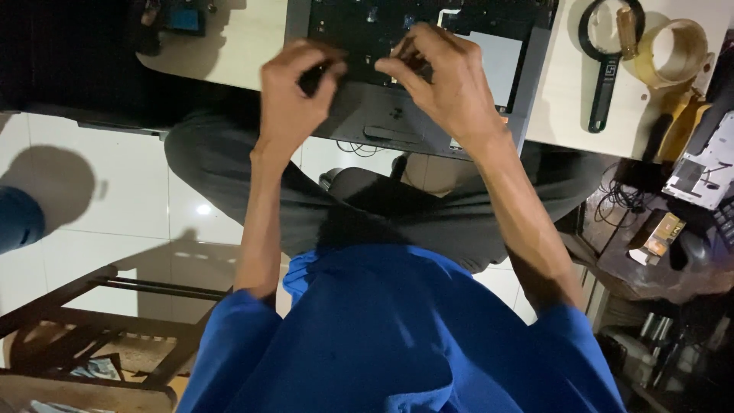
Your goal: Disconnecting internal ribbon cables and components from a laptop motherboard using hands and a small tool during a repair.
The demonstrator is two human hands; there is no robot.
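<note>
An opened grey laptop chassis (382,115) lies on a pale table (245,38) in front of me, its dark inner board showing at the top. My left hand (294,92) is curled over the chassis's left part, fingers pinched around a small dark object I cannot identify. My right hand (443,80) is bent over the middle of the chassis, fingertips pressed down onto the dark board. Whether it holds anything is hidden by the fingers. My blue sleeves and dark trousers fill the lower view.
A black-handled magnifier (604,53) and a roll of tan tape (677,50) lie on the table's right. A yellow tool and another device (703,164) sit at the far right. A wooden chair (92,336) stands on the white floor tiles at lower left.
</note>
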